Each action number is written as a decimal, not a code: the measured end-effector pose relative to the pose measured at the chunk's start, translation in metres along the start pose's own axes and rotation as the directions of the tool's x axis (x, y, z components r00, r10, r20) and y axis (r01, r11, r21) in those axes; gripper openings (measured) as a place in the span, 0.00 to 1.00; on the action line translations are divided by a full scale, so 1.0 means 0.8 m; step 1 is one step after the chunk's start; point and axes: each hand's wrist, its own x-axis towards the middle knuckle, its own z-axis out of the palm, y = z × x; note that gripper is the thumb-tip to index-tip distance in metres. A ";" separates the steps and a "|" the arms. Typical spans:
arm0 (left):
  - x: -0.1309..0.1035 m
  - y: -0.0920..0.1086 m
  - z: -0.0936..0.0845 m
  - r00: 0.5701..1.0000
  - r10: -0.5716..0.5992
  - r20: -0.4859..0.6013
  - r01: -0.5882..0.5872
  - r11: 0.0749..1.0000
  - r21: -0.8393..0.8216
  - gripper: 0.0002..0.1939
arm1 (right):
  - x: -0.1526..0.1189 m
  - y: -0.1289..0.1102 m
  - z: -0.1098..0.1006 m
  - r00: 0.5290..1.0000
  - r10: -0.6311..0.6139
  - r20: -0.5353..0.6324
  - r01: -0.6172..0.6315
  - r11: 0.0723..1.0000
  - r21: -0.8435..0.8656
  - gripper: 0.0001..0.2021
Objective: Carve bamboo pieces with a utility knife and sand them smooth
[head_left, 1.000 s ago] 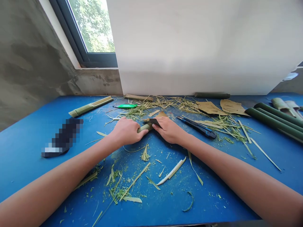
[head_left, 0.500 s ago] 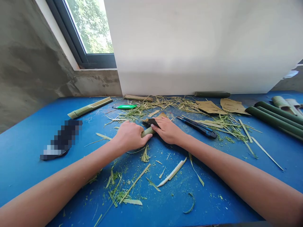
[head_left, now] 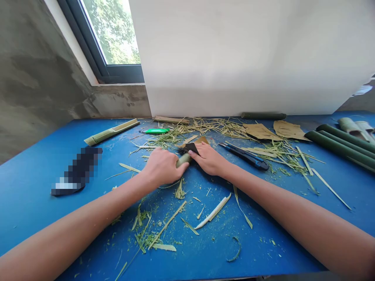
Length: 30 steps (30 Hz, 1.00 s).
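Observation:
My left hand (head_left: 164, 167) is wrapped round a short pale green bamboo piece (head_left: 184, 159) at the middle of the blue table. Against the far end of that piece, my right hand (head_left: 209, 158) grips a dark sheet of sandpaper (head_left: 192, 148), its fingers folded over it. Part of the bamboo is hidden under the hands and the sheet. A brown paper piece (head_left: 202, 140) lies just beyond them. To the right of my right hand rests a blue and black utility knife (head_left: 247, 157).
Bamboo shavings (head_left: 216, 128) are scattered over the blue table (head_left: 111, 246). A green cutter (head_left: 156, 131) and a split bamboo length (head_left: 111, 132) lie back left, with a blurred dark object (head_left: 80, 171) nearer. Brown sheets (head_left: 260, 132) and green bamboo tubes (head_left: 342, 146) lie right.
My right hand and the dark sheet have shifted slightly along the bamboo, to the right and a little toward the back. The left hand keeps its hold, and the view has moved slightly.

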 end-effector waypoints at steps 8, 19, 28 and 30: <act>0.005 -0.010 0.001 0.999 -0.043 0.003 0.043 0.999 0.006 0.34 | 0.001 0.001 0.003 0.999 0.028 -0.027 -0.026 0.998 0.061 0.18; -0.003 0.002 0.001 1.000 0.013 -0.006 -0.013 0.999 -0.032 0.34 | -0.001 0.002 0.004 0.999 0.031 0.005 -0.031 0.999 0.009 0.21; 0.000 -0.007 0.001 1.000 0.010 -0.004 -0.010 1.000 -0.016 0.34 | -0.002 -0.003 -0.002 0.997 0.063 0.042 -0.064 0.998 0.012 0.20; -0.002 -0.006 0.000 1.000 -0.014 0.006 0.014 1.000 -0.010 0.35 | -0.003 -0.004 -0.001 0.998 0.056 0.032 -0.057 0.998 0.018 0.19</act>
